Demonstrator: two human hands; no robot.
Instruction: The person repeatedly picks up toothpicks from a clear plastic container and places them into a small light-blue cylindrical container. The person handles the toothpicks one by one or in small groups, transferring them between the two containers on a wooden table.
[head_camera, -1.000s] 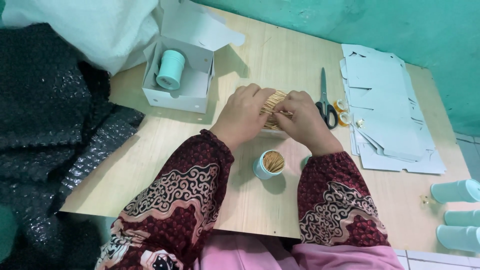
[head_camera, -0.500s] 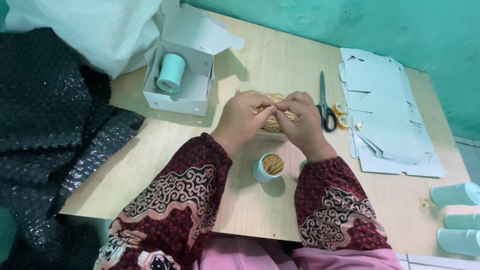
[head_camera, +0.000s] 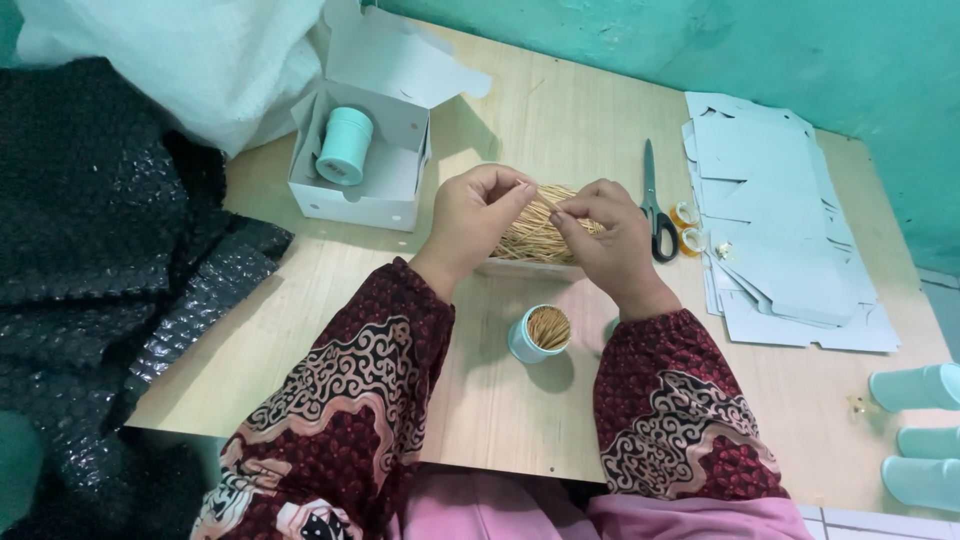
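Toothpicks (head_camera: 545, 203) at frame centre were pinched between left hand (head_camera: 478, 215) and right hand (head_camera: 600, 235) — each grip closed on them; aligning tips evenly seemed advisable above the pale green cup (head_camera: 540, 333).

Both hands (head_camera: 545, 215) higher now; thin sticks (head_camera: 548, 203) pinched between

Both arms are covered to the wrist by long sleeves of dark maroon cloth printed with a batik-like pattern: curling scrolls and cloud shapes in cream and pale pink, edged in black, with fine dotted filling between them. The left sleeve (head_camera: 350, 400) and the right sleeve (head_camera: 670, 410) carry the same print. Both hands, left (head_camera: 478, 215) and right (head_camera: 605, 240), are bare, without gloves. A plain pink garment (head_camera: 520, 510) shows at the lap.
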